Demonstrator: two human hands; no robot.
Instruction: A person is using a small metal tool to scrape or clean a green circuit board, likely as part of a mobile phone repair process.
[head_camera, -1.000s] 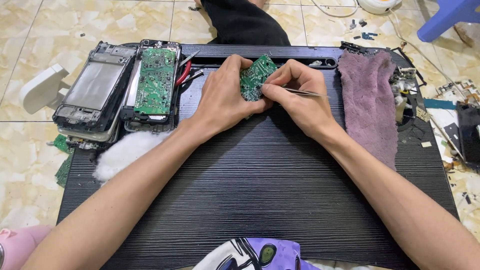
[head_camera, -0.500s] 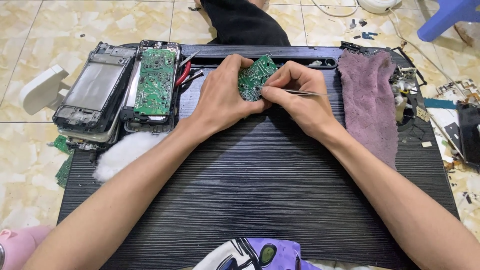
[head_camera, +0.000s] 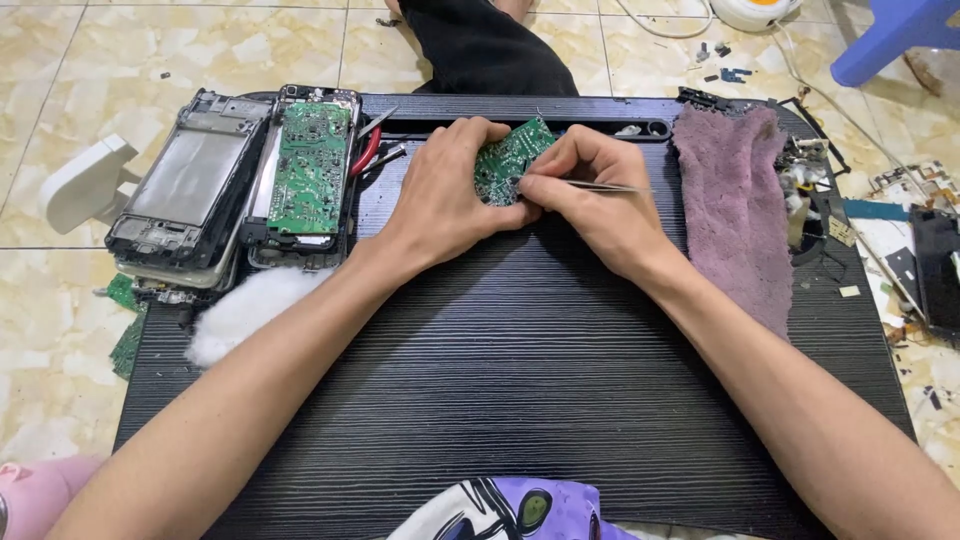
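My left hand (head_camera: 447, 190) grips a small green circuit board (head_camera: 508, 160), tilted up over the far middle of a black ribbed table (head_camera: 520, 380). My right hand (head_camera: 590, 195) pinches thin metal tweezers (head_camera: 600, 186), whose tips touch the board's lower edge. The two hands meet around the board, and my fingers hide much of it.
At the far left lie opened device shells (head_camera: 190, 190), one holding a long green circuit board (head_camera: 308, 170), with red-handled pliers (head_camera: 368, 150) beside them. A white cotton wad (head_camera: 245, 310) sits at left, a mauve towel (head_camera: 735, 210) at right. Loose parts (head_camera: 915, 250) litter the tiled floor.
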